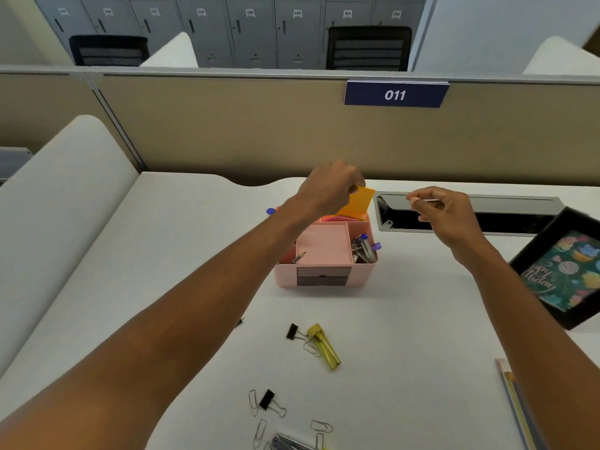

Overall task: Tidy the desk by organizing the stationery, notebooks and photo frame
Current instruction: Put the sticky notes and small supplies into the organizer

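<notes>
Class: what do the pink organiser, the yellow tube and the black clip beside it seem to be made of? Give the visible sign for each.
Pink organiser: likely matt moulded plastic; even colour, rounded corners. Yellow tube: probably glossy translucent plastic; the desk shows through it and it catches highlights. Black clip: probably painted metal; thin shiny wire handles.

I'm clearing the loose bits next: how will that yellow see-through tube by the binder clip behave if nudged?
The yellow tube looks round and lies on its side, so it will probably roll. Its clear plastic body suggests it is light and stiff. The paper clip beside it may get dragged along.
</notes>
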`<state>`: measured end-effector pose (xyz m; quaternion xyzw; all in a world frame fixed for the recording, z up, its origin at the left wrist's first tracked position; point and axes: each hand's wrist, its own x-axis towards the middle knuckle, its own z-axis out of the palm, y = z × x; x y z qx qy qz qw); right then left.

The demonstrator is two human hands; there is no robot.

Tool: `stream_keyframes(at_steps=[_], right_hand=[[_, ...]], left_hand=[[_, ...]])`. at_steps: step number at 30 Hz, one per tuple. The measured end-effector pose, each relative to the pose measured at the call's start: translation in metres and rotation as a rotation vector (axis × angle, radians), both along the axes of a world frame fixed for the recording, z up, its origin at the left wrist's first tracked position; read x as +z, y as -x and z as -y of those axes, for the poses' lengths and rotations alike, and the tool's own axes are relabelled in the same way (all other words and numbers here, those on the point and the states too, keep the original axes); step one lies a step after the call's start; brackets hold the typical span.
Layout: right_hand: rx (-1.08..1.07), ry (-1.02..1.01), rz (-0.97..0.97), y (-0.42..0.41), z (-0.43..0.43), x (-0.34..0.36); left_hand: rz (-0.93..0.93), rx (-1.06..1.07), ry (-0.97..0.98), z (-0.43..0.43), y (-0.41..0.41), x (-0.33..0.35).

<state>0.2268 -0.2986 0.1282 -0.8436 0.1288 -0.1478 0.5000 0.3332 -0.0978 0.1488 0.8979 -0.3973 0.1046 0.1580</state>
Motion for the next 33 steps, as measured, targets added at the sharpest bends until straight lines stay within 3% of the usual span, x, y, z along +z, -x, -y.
stream_keyframes(at_steps=[4, 10, 15, 17, 22, 24, 28, 33], right_hand=[[0.001, 0.002, -0.018, 0.005, -0.001, -0.005], [0.020, -0.047, -0.020, 0.017, -0.004, -0.006], [0.044, -0.058, 0.006, 0.040, -0.022, 0.003], [0.085, -0.062, 0.001, 0.054, -0.036, 0.005], [0.254, -0.131, -0.180, 0.092, -0.075, -0.016], [0.319, -0.086, -0.280, 0.103, -0.090, -0.032], [0.317, 0.091, -0.402, 0.114, -0.121, -0.072], [0.336, 0.438, -0.571, 0.117, -0.163, -0.100]], left_hand=[[-0.072, 0.009, -0.047, -0.005, 0.003, -0.012], [-0.165, 0.019, -0.311, -0.012, 0.000, -0.025], [-0.088, 0.038, -0.381, -0.013, 0.008, -0.030], [-0.075, 0.067, -0.254, -0.019, 0.016, -0.026], [-0.099, 0.196, 0.463, -0.071, 0.084, -0.007], [-0.088, 0.250, 0.635, -0.101, 0.122, -0.011], [-0.251, 0.396, 0.706, -0.147, 0.188, -0.047], [-0.449, 0.503, 0.536, -0.168, 0.231, -0.118]])
